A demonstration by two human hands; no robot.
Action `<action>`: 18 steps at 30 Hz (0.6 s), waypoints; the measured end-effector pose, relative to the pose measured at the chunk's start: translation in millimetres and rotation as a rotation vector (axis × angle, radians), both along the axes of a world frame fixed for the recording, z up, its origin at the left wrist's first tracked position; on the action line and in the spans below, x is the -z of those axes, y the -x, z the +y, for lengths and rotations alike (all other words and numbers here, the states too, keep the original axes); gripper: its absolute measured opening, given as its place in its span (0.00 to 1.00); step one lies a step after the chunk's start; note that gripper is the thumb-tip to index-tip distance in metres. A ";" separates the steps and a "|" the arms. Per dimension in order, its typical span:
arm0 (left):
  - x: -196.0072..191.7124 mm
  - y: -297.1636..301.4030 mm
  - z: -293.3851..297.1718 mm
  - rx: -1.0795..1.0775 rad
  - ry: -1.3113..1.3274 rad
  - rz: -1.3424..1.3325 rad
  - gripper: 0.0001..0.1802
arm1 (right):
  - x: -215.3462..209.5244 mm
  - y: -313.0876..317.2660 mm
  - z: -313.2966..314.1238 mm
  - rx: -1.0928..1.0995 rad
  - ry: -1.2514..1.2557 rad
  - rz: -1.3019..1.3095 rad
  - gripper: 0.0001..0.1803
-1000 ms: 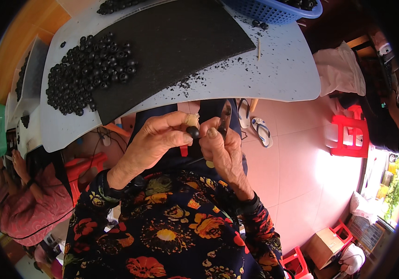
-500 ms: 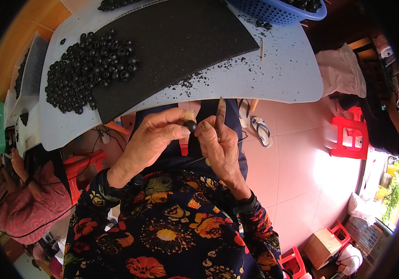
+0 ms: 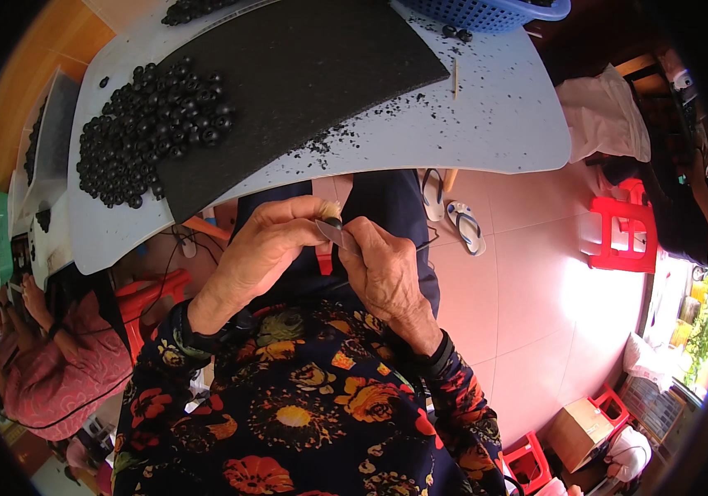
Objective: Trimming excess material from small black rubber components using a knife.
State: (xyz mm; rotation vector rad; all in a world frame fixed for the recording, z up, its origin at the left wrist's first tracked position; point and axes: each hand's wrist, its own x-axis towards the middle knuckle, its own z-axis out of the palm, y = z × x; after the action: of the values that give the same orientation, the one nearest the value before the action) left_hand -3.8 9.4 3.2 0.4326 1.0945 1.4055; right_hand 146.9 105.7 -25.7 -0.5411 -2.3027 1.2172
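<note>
Between thumb and fingertips, my left hand (image 3: 256, 252) pinches a small round black bead (image 3: 334, 222). My right hand (image 3: 387, 273) is closed around a small knife; its thin blade (image 3: 332, 233) lies across the bead, close to the left thumb. The right fingers hide the knife's handle. Both hands are over my lap, just short of the table's near edge. A pile of black beads with holes (image 3: 152, 124) lies on the table's left side, partly on a black mat (image 3: 313, 74).
Dark crumbs (image 3: 321, 142) and a thin stick (image 3: 456, 78) lie on the pale table (image 3: 503, 124). A blue basket (image 3: 486, 16) stands at its far right. Sandals (image 3: 465, 227) and a red stool (image 3: 622, 236) are on the floor. Another person's sleeve (image 3: 65, 372) shows at left.
My right hand has turned, bringing the knife blade from pointing up and away down onto the bead. The left hand keeps its pinch on the bead.
</note>
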 end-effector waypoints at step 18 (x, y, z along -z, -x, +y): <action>-3.7 1.3 -2.3 0.063 -0.006 0.051 0.13 | 18.5 -2.6 8.9 0.077 0.382 -0.066 0.13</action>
State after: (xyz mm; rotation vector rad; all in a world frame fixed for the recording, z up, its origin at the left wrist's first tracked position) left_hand -5.1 7.1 6.9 0.5054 1.1089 1.3489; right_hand 149.6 114.5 -44.2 -0.8055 -2.0853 1.6327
